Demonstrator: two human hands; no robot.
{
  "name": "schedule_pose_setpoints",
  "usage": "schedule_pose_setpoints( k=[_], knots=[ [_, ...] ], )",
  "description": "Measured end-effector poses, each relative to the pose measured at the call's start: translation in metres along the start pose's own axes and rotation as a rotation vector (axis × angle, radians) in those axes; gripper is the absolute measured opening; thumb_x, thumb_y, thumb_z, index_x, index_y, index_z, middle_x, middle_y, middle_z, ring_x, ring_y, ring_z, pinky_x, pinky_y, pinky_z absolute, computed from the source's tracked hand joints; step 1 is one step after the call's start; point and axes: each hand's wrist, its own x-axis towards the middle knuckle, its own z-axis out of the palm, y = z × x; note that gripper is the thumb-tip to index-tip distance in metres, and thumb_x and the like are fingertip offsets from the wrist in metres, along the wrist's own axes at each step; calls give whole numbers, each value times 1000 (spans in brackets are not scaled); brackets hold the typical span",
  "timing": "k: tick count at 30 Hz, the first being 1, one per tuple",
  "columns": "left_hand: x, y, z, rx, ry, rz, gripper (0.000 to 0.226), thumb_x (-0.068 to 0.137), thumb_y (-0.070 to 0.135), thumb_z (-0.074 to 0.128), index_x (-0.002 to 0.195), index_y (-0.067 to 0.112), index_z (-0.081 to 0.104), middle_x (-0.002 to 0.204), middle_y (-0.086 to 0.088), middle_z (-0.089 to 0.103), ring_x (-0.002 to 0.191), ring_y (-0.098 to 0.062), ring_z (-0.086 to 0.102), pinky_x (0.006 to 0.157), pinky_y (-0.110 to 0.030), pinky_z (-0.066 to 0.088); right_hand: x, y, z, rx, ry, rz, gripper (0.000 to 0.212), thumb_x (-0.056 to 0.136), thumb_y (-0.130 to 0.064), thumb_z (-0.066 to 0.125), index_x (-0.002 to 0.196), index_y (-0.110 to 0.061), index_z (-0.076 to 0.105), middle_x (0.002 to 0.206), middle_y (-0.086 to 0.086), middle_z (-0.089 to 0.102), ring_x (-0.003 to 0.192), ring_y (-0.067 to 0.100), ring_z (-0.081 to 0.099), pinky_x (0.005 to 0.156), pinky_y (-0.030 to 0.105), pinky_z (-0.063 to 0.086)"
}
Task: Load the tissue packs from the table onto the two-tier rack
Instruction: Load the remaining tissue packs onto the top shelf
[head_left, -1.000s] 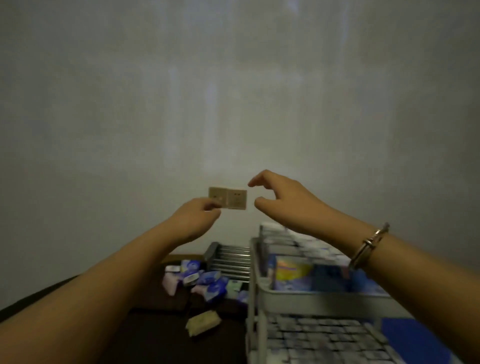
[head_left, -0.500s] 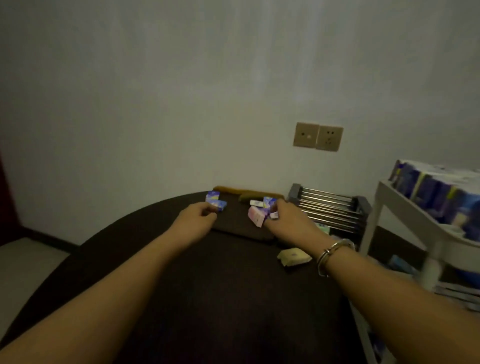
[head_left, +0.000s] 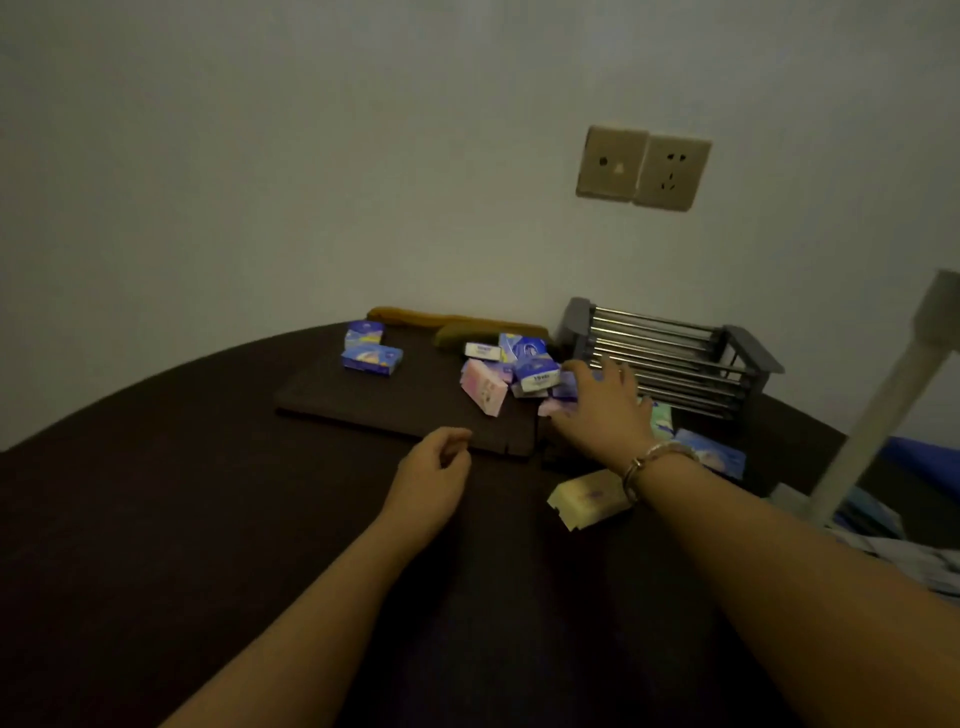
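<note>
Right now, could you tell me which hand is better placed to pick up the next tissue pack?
The right hand, probably: its fingers already lie over the cluster of packs. The left hand sits nearer the person, loosely curled and holding nothing.

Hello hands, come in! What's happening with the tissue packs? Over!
Left hand empty, loosely curled. Right hand spread over the tissue packs, grip unclear. Nothing blocking. Over.

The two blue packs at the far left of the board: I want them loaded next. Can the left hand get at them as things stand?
Probably yes. The left hand holds nothing, and only bare board lies between it and the two blue packs, which sit apart from the other packs.
</note>
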Motion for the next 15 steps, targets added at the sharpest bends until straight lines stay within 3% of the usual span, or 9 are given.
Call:
schedule_pose_setpoints(
  k=[3, 5, 7, 9, 12, 15],
  knots=[
    [7, -10, 15, 42, 60, 49, 35, 96, 15, 48, 130, 24, 53, 128, 9, 56, 91, 0, 55, 72, -14, 41, 22, 14, 12, 43, -74, 67, 82, 81, -56, 61, 148, -34, 18, 158, 7, -2, 144, 38, -6, 111, 61, 13],
    [10, -13, 19, 48, 90, 86, 34, 96, 16, 48, 128, 24, 53, 125, 9, 59, 83, -3, 58, 70, -17, 44, 30, 21, 19, 96, -91, 76, 82, 80, -55, 62, 147, -34, 19, 157, 8, 1, 143, 40, 2, 111, 58, 21],
    [10, -15, 19, -9, 105, 95, 33, 96, 15, 48, 128, 24, 54, 123, 10, 60, 76, 0, 58, 60, -11, 44, 31, 24, 22, 87, -65, 60, 72, 83, -49, 60, 144, -33, 26, 153, 12, 12, 138, 40, 21, 108, 55, 32],
    [10, -14, 17, -55, 104, 96, 34, 97, 13, 47, 128, 24, 54, 124, 10, 59, 81, 4, 57, 59, -7, 44, 26, 23, 25, 40, 4, 41, 59, 87, -42, 56, 140, -31, 34, 143, 14, 26, 129, 36, 35, 101, 50, 41],
    [5, -10, 17, -85, 70, 132, 35, 97, 12, 46, 129, 23, 53, 127, 9, 57, 106, 1, 54, 73, -10, 42, 10, 21, 30, 88, 122, 42, 43, 91, -36, 55, 131, -27, 43, 133, 12, 32, 121, 30, 42, 95, 41, 46],
    [-1, -7, 16, -143, 59, 169, 34, 97, 11, 46, 129, 21, 54, 125, 8, 58, 108, 0, 55, 84, -14, 45, -4, 17, 28, 255, 159, 93, 35, 89, -34, 60, 121, -22, 48, 131, 11, 34, 115, 28, 47, 92, 34, 43]
  ],
)
